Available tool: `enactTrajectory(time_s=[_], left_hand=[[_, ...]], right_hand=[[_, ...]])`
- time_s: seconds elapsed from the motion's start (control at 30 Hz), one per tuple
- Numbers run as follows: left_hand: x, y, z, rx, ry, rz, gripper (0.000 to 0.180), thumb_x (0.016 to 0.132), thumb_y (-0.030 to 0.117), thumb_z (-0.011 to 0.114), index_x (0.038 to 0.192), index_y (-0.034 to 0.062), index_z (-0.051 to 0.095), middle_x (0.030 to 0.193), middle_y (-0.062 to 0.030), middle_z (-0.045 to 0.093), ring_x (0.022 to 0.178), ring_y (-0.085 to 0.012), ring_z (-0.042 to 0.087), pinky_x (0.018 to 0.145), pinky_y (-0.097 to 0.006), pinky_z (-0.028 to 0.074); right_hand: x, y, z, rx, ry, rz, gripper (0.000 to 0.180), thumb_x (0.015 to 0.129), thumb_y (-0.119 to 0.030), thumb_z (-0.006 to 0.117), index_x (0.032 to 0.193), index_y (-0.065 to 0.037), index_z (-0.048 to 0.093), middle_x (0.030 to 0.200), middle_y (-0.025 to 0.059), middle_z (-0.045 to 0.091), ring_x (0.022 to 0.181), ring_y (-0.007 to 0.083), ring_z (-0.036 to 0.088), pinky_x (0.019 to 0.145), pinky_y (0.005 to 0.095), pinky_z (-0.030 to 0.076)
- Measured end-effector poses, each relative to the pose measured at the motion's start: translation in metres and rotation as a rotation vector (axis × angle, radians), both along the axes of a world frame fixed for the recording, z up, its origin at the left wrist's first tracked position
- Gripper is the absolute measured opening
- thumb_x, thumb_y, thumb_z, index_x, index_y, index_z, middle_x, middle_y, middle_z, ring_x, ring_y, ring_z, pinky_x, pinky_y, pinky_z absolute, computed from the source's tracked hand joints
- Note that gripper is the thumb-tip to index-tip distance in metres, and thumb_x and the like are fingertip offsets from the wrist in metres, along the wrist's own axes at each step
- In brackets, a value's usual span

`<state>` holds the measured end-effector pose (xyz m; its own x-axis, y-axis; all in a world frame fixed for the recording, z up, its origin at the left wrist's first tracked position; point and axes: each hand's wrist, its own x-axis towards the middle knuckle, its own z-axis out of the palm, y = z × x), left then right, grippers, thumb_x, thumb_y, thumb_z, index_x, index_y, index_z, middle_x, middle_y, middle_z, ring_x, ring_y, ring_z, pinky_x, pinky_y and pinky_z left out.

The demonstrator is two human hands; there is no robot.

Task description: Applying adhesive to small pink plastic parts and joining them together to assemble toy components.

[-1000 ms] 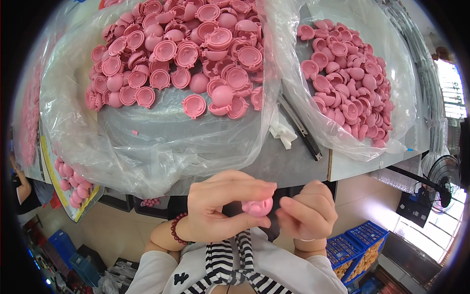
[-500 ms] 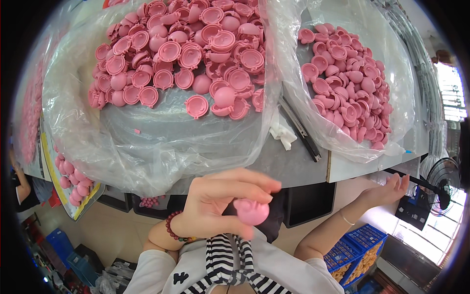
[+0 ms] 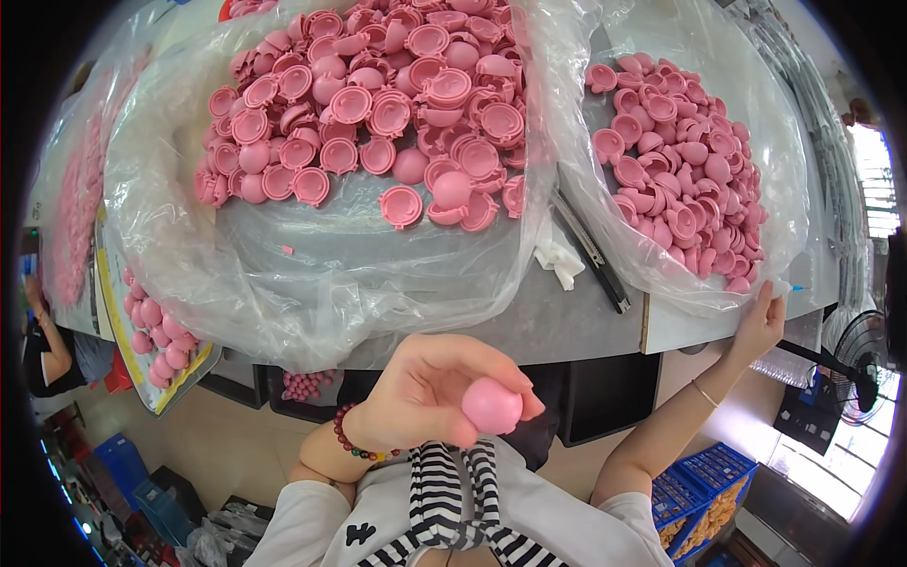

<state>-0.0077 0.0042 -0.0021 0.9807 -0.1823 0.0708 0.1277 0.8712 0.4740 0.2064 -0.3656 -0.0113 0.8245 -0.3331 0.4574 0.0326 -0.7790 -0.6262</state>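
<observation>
At the worktable [image 3: 567, 326], left hand [image 3: 425, 386] pinching pink ball [image 3: 492, 406], right hand [image 3: 759, 326] by clear bag [image 3: 786, 203], grip unclear

From my remote station I am looking into what is appearing to be a factory assembly workshop: pink half-shells [image 3: 389, 113] are lying heaped in clear plastic on a grey bench [image 3: 576, 331] at 12 and 2 o'clock. Blue crates [image 3: 701, 510] are standing at 4 o'clock, a black fan [image 3: 862, 369] is standing at 3, and another person's arm [image 3: 55, 352] is showing at 9.
</observation>
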Motion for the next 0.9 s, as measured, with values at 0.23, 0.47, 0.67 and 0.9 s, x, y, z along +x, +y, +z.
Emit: enactTrajectory(time_s=[0.23,0.47,0.67,0.9], left_hand=[[0.003,-0.002,0.003,0.472,-0.081,0.310,0.045,0.057,0.021,0.080,0.091,-0.0019,0.061,0.081,-0.0176,0.063,0.076,-0.0236,0.060,0.065,-0.030,0.047],[0.003,0.004,0.004,0.868,-0.193,0.451,0.043,0.055,0.012,0.080,0.092,-0.0022,0.063,0.091,-0.0146,0.064,0.079,-0.0206,0.062,0.071,-0.028,0.047],[-0.003,0.004,0.002,0.843,-0.157,0.560,0.041,0.055,0.008,0.079,0.091,-0.0018,0.062,0.091,-0.0159,0.063,0.081,-0.0220,0.061,0.072,-0.029,0.047],[-0.002,0.000,0.004,0.763,-0.049,0.576,0.040,0.055,0.005,0.079,0.091,-0.0018,0.061,0.090,-0.0148,0.063,0.082,-0.0223,0.061,0.072,-0.030,0.047]], right_hand=[[-0.080,0.111,0.029,0.395,-0.198,0.358,0.035,0.084,-0.029,0.047,0.091,0.005,0.052,0.092,0.0142,0.059,0.084,0.0206,0.054,0.075,0.0316,0.042],[-0.111,0.201,0.019,0.428,0.335,1.215,0.031,0.074,-0.018,0.056,0.095,0.003,0.051,0.103,0.0176,0.058,0.104,0.0320,0.048,0.087,0.0369,0.037],[-0.121,0.215,0.027,0.188,0.411,0.973,0.026,0.076,-0.009,0.056,0.098,0.004,0.050,0.094,0.0154,0.058,0.086,0.0294,0.055,0.077,0.0334,0.043],[-0.155,0.206,0.031,1.064,0.268,1.201,0.040,0.083,-0.040,0.050,0.093,-0.001,0.046,0.087,0.0202,0.061,0.090,0.0342,0.054,0.082,0.0414,0.041]])
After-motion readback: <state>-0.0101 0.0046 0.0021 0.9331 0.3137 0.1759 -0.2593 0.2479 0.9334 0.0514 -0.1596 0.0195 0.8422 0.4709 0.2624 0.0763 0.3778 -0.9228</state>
